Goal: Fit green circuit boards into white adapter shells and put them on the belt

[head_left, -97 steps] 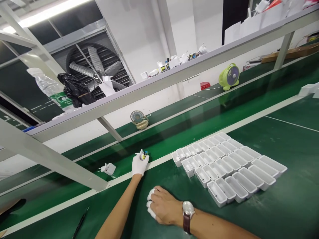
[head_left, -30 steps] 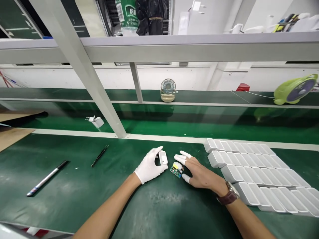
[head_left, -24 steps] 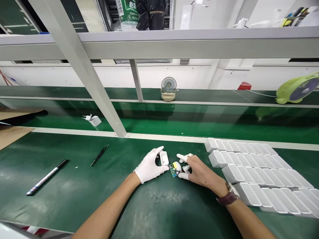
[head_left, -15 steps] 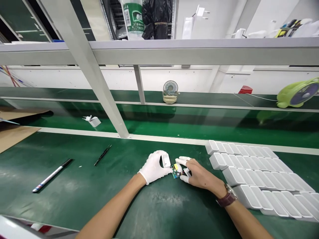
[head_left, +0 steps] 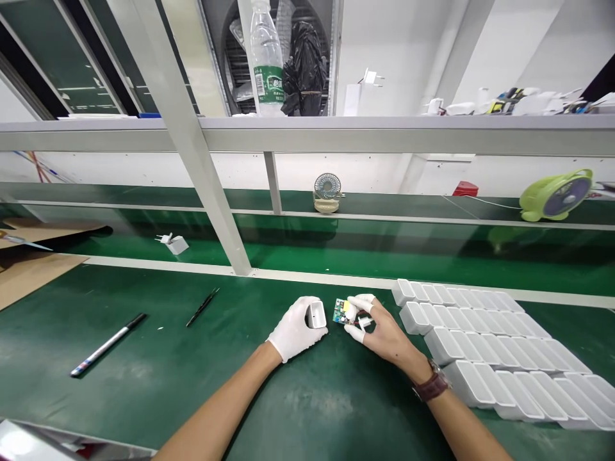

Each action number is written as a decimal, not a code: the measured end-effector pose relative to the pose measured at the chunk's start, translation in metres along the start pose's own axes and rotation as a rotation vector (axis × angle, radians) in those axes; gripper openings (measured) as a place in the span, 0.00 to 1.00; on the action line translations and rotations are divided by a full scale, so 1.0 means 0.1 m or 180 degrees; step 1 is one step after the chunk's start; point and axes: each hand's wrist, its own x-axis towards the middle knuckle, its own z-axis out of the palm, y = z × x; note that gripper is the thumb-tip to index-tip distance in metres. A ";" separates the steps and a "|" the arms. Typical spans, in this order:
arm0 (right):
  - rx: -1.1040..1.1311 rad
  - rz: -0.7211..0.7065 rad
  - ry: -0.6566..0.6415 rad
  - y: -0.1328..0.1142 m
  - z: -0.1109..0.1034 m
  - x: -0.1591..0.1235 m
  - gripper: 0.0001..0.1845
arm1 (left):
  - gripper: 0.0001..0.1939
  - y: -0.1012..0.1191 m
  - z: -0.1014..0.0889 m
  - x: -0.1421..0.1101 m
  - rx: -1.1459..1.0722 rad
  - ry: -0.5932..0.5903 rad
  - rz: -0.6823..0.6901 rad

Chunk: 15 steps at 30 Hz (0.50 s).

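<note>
My left hand (head_left: pixel 296 331), in a white glove, is closed around a small white plastic housing (head_left: pixel 316 315) whose open side faces right. Just across from it, my right hand (head_left: pixel 379 330) wears white finger cots and pinches a small green circuit board (head_left: pixel 340 311). Yellow and white components sit on the board, and a white plastic piece (head_left: pixel 366 322) shows between my right fingers, joined to it as far as I can see. A short gap lies between board and housing, both held above the green bench top.
Rows of white plastic housings (head_left: pixel 504 346) stand at the right. On the left lie a marker pen (head_left: pixel 108 346) and a thin black tweezers-like tool (head_left: pixel 202 307). Behind them are a white plug adapter (head_left: pixel 173 244), a slanted metal post (head_left: pixel 211 198), a small fan (head_left: pixel 327 192) and a green fan (head_left: pixel 556 195).
The circuit board has come away from the housing's edge, moving right and slightly up with my right hand. My left hand still holds the housing. The camera view has tilted upward.
</note>
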 end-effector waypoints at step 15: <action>0.0152 -0.0408 0.0415 -0.05 0.12 -0.06 0.26 | 0.40 -0.12 0.09 -0.04 0.0248 -0.0169 0.0418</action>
